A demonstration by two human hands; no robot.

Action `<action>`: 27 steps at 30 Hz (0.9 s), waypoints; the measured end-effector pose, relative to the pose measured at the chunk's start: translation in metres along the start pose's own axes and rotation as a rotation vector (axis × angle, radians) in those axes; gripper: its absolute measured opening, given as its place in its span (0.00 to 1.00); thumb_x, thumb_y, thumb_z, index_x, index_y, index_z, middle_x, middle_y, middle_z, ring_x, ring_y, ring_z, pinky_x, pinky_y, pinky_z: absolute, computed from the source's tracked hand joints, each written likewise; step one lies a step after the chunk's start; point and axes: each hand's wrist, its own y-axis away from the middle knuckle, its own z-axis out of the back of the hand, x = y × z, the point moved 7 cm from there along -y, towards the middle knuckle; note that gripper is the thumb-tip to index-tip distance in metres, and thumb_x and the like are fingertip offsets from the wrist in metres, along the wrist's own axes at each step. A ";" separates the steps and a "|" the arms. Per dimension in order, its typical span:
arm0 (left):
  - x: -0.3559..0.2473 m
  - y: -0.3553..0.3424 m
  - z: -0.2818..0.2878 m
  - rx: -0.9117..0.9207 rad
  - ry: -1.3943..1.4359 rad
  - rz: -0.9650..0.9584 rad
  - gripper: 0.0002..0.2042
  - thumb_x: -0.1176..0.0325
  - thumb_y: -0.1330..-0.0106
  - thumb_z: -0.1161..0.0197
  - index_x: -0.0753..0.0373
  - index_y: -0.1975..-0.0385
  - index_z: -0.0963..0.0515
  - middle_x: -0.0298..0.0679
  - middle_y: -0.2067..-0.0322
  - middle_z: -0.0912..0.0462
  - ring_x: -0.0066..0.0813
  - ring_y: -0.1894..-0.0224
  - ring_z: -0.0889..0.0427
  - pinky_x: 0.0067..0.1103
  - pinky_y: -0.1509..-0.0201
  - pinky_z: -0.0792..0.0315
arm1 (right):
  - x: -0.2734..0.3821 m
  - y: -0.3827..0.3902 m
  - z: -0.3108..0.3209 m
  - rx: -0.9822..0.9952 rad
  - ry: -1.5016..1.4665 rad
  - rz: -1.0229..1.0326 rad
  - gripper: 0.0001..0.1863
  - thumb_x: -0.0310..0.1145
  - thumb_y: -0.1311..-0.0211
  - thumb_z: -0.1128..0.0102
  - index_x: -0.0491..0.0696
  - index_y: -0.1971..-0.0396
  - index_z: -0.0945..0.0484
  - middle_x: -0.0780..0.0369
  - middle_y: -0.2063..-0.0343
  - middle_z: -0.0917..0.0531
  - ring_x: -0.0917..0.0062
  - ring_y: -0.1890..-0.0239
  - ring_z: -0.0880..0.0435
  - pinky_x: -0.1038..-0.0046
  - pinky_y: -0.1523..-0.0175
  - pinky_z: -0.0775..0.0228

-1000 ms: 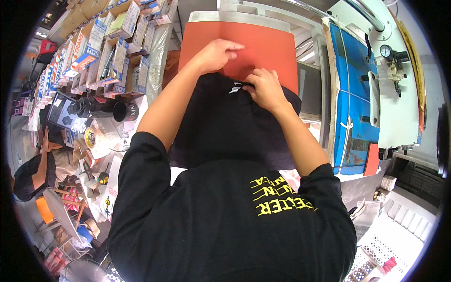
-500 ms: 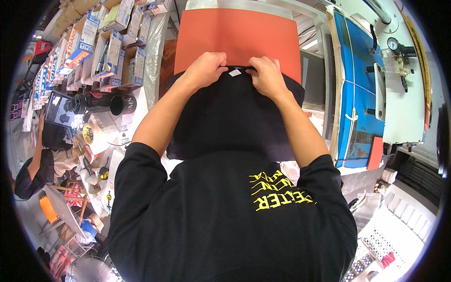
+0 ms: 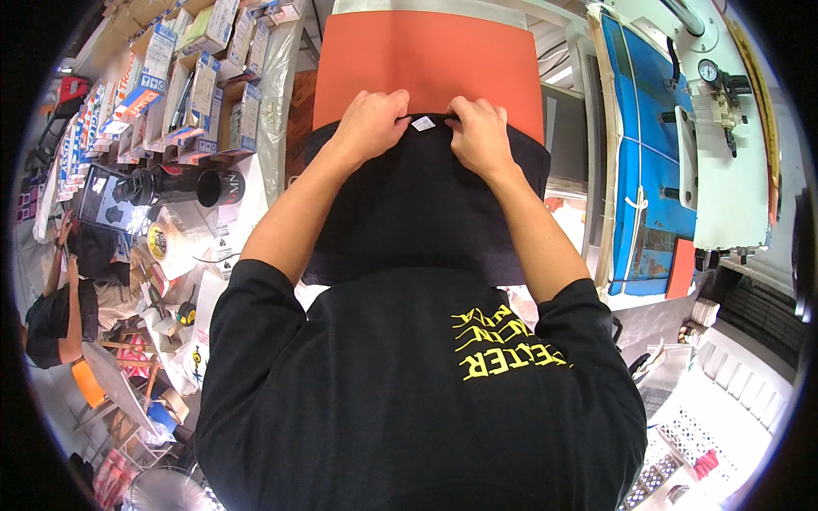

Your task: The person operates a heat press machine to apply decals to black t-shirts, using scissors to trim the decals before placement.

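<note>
We see the fingers of the left hand (image 3: 372,126) curled in and pinching the neck edge of a black garment (image 3: 417,204), and those of the right hand (image 3: 480,132) closed on the same edge a little further along, with a white label (image 3: 423,124) lying between them. Both hands are palm down, knuckles forward, at nearly the same height. Behind them, we follow the left forearm (image 3: 294,204) and the right forearm (image 3: 541,226) slanting inward from the loose sleeves of a worn black T-shirt (image 3: 392,400) with yellow lettering. The garment covers the near part of a flat orange pad (image 3: 426,64), whose far part shows beyond the hands. To the right we find a blue panel (image 3: 648,162) tied with white cord, then a round pressure gauge (image 3: 708,71) on a pale machine. To the left stand open cardboard boxes (image 3: 194,102), a black cup (image 3: 223,188) lying on its side and a roll of tape (image 3: 158,241); further off, we notice a co-worker (image 3: 51,319) in dark clothing.
</note>
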 end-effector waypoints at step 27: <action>0.015 0.109 0.117 -0.433 0.223 -0.008 0.09 0.67 0.40 0.32 0.63 0.63 0.18 0.42 0.60 0.16 0.43 0.53 0.18 0.35 0.45 0.27 | 0.079 0.023 -0.019 -0.081 0.165 0.070 0.17 0.37 0.42 0.38 0.43 0.57 0.24 0.54 0.54 0.22 0.59 0.46 0.26 0.55 0.42 0.39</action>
